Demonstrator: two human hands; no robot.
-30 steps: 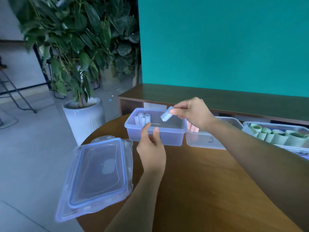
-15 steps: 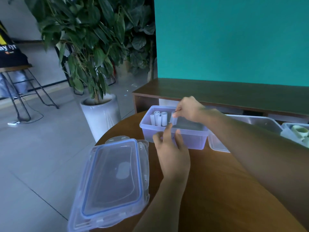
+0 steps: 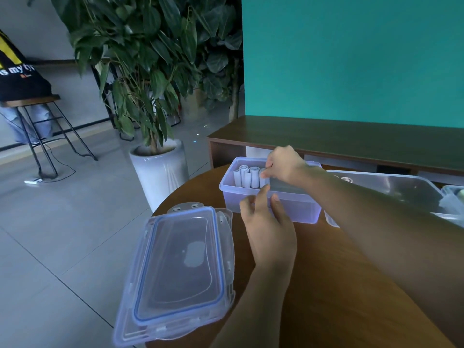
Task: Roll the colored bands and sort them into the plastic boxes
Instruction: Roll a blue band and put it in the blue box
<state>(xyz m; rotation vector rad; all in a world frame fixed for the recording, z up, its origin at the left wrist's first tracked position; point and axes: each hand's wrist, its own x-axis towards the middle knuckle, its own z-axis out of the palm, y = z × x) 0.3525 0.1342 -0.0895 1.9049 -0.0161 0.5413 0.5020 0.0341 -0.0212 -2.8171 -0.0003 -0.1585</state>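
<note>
A clear plastic box (image 3: 296, 212) stands at the far side of the round wooden table (image 3: 326, 285). Three pale blue rolled bands (image 3: 247, 177) stand upright at its left end. My right hand (image 3: 286, 164) reaches into the box and pinches the top of another pale blue rolled band (image 3: 262, 182), which stands right beside them. My left hand (image 3: 268, 227) is just in front of the box, fingers relaxed and pointing up at its front rim, holding nothing.
Stacked clear lids (image 3: 175, 267) lie at the table's left edge. A second clear box (image 3: 401, 187) and part of a third (image 3: 453, 197) sit to the right. Beyond are a dark bench (image 3: 351, 139), a potted plant (image 3: 160, 172) and a person on a stool (image 3: 22, 79).
My right hand carried the blue roll down from above the box and set it beside the other rolls. My left hand rose closer to the box's front rim. The view shifted left.
</note>
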